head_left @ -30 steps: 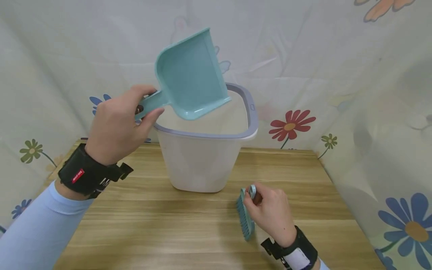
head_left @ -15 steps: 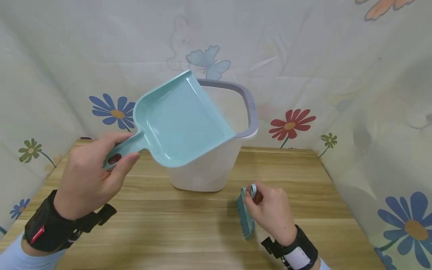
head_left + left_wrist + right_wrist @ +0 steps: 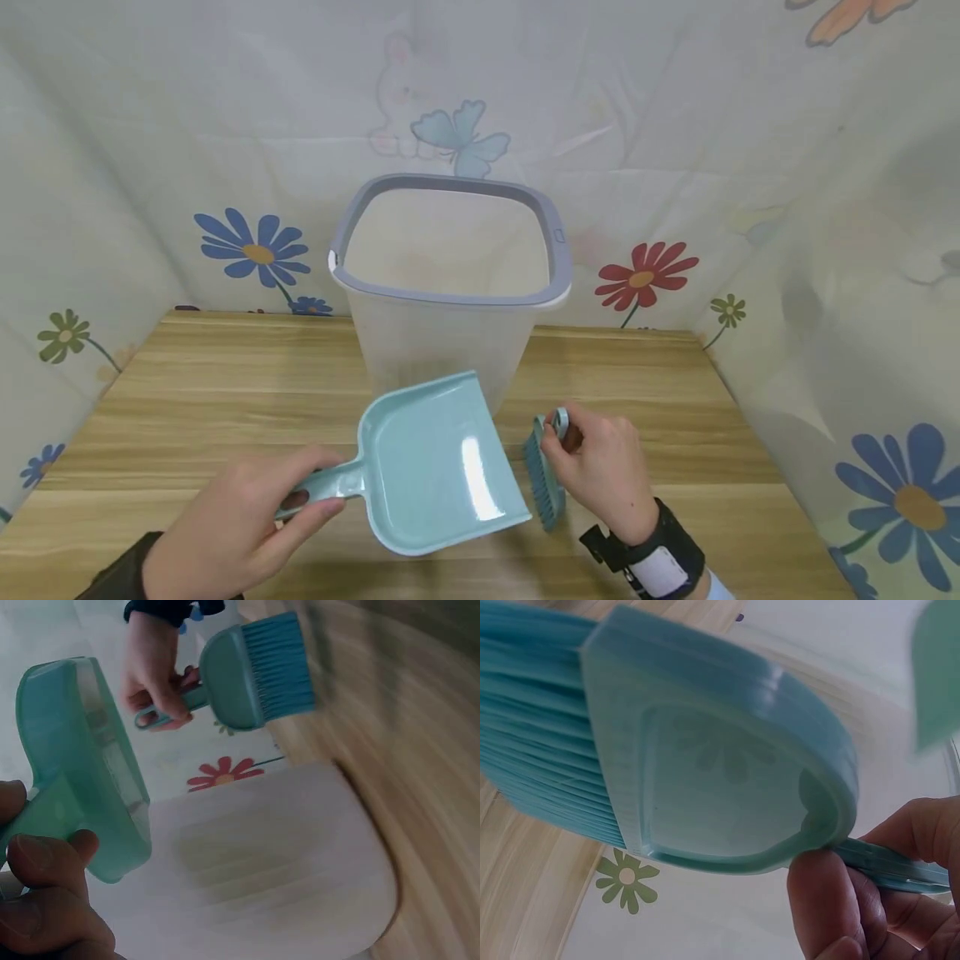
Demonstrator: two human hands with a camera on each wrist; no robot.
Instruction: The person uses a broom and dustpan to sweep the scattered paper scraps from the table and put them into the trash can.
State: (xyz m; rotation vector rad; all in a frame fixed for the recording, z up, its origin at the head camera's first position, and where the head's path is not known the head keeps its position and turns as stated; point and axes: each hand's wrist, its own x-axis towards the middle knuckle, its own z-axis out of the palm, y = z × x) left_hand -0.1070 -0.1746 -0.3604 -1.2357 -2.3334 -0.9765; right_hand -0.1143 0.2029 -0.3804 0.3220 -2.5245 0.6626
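A light teal dustpan (image 3: pixel 438 467) is held by its handle in my left hand (image 3: pixel 243 517), its hollow side facing up toward the head camera. Just right of its front lip, my right hand (image 3: pixel 603 467) grips the short handle of a teal hand brush (image 3: pixel 546 483). In the left wrist view the brush (image 3: pixel 232 679) has its bristles toward the wooden table. The right wrist view shows the brush head (image 3: pixel 727 750) large and close, with fingertips (image 3: pixel 825 900) at its handle. The dustpan hides the foot of a white bin.
Behind the dustpan stands the white bin (image 3: pixel 442 333), open at the top, with a grey-blue rim (image 3: pixel 450 296). The wooden tabletop (image 3: pixel 255 375) ends against a flower-printed cloth (image 3: pixel 637 100) at the back and sides.
My left hand has brought the dustpan down from above the bin's rim to low in front of it, uncovering the bin's mouth. My right hand and the brush stay in place.
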